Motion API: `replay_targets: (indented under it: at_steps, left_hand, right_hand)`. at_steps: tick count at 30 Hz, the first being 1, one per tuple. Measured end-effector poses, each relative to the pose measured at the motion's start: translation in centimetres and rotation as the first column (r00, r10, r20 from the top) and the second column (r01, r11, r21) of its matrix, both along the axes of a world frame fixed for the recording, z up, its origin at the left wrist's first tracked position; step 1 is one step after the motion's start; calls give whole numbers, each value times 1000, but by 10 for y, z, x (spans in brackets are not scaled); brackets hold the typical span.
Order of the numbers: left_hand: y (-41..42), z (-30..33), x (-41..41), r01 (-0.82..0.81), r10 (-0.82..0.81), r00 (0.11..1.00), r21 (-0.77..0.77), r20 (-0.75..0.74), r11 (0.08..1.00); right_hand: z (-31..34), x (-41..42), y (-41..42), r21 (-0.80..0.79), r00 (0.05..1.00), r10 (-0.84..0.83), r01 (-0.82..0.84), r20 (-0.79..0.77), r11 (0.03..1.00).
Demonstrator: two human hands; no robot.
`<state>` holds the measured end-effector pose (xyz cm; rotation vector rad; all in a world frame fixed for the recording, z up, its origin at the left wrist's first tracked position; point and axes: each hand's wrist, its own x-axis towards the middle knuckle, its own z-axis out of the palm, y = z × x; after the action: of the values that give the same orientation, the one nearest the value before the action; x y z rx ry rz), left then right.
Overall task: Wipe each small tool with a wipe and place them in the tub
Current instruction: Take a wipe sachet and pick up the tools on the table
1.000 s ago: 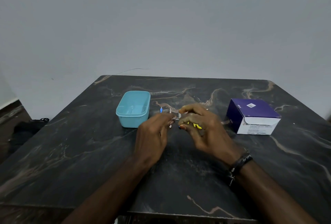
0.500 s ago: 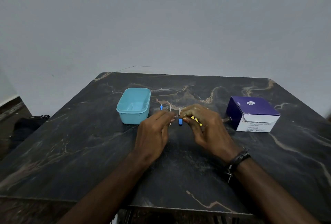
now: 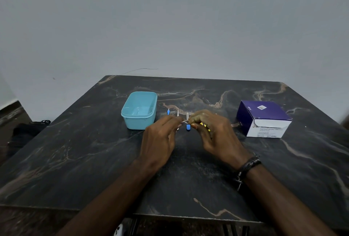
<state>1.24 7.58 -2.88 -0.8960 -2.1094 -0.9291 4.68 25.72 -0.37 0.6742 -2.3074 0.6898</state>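
Just right of the turquoise tub point(image 3: 139, 110), the left hand point(image 3: 160, 137) and right hand point(image 3: 213, 131) both pinch a small wipe sachet point(image 3: 185, 121) above the blue-handled tool point(image 3: 188, 126) lying on the counter point(image 3: 188, 169). Tearing steadily from one corner should free the wipe cleanly.

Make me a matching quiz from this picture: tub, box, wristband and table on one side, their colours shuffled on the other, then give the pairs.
Things:
1. tub
2. box
3. wristband
4. table

Colours:
A. purple and white
B. dark marble with tan veins
C. light blue
D. black

Pairs: 1-C, 2-A, 3-D, 4-B
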Motion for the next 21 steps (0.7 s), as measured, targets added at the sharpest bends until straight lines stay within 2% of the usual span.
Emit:
replay_targets:
  at_steps: [9,15,21]
  left_hand:
    - [1,-3,0,11,-14,999,-89,-32,996]
    - [1,-4,-1,13,-18,999,-104,-42,995]
    - [0,-4,-1,26,-30,998,-88,-48,996]
  right_hand:
    - [0,3,-3,56,997,-56,53,45,997]
    - [0,3,-1,86,997,-51,46,52,995]
    - [-2,3,-2,166,988,-149,140,42,976]
